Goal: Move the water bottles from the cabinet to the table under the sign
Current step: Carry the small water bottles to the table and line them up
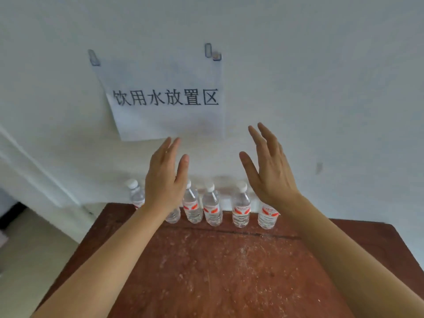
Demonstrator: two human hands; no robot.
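- Left hand [164, 182] is raised over the row of bottles with its back to the camera. The fingers are straight and close together, the thumb is apart, and it holds nothing.
- Right hand [270, 173] is raised at a similar height, slightly higher. Its fingers are straight and a little spread, the thumb is angled inward, and it also holds nothing.
- The two palms face each other across a gap, well apart.
- Six clear plastic water bottles [212, 207] with white caps and red-and-white labels stand upright in a row along the far edge of a worn reddish-brown wooden table [206, 271], close to the wall.
- The left wrist covers most of the second bottle from the left, and the right wrist covers the top of the rightmost one.
- Neither hand touches a bottle.
- A white paper sign [165, 99] printed with black characters hangs on the white painted wall [321, 88] directly above the row.
- Two small clear clips [93, 57] hold the sign at its upper corners.
- Both bare forearms reach in over the table from the near edge.
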